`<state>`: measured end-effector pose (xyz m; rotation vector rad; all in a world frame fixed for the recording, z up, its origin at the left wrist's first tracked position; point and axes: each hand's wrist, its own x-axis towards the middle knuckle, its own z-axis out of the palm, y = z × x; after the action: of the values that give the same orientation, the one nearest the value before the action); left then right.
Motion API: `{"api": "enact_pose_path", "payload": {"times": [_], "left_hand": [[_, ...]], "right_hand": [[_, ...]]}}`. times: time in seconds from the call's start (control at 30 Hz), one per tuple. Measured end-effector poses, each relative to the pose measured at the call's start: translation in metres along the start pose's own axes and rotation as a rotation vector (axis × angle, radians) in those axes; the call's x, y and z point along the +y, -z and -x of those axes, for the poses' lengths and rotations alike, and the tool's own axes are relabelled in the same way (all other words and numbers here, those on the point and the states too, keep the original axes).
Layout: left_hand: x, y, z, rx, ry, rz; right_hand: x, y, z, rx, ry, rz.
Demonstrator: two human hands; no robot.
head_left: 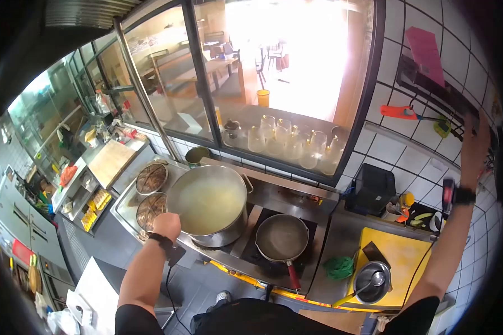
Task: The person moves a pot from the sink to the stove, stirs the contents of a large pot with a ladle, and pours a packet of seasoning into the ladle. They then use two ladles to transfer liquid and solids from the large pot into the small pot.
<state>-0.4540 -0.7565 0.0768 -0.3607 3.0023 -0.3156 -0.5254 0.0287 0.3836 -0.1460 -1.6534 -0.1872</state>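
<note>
My left hand is closed in a fist at the near left rim of a large steel stockpot, which is full of pale, cloudy liquid. What the fist grips, if anything, is hidden. Just beyond it, two round pans with brown contents sit on a steel counter. High on the right, my right hand reaches up to a dark wall rack. Its fingers are too dark and distorted to make out. An orange-handled tool hangs from that rack, left of the hand.
A frying pan with a red handle rests on the stove beside the stockpot. Right of it are a green scrubber, a yellow cutting board and a steel bowl with a ladle. Glass jugs line the window ledge.
</note>
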Motion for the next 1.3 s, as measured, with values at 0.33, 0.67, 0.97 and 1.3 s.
{"api": "enact_pose_path", "payload": {"times": [0.33,0.67,0.97,1.3], "left_hand": [[-0.004,-0.026,-0.063,0.021,-0.249,0.291],[0.012,0.002,-0.043,-0.041,-0.578,0.436],[-0.024,0.051,-0.029,-0.306,-0.519,0.364],[-0.089,0.045,-0.046,-0.107,-0.426,0.062]], "right_hand": [[-0.015,0.228,0.261,-0.521,-0.460,-0.080],[-0.059,0.359,0.453,-0.635,-0.984,0.225],[-0.146,0.287,0.496,-0.615,-2.393,-0.763],[-0.130,0.268,0.559,-0.483,-2.382,-0.726]]}}
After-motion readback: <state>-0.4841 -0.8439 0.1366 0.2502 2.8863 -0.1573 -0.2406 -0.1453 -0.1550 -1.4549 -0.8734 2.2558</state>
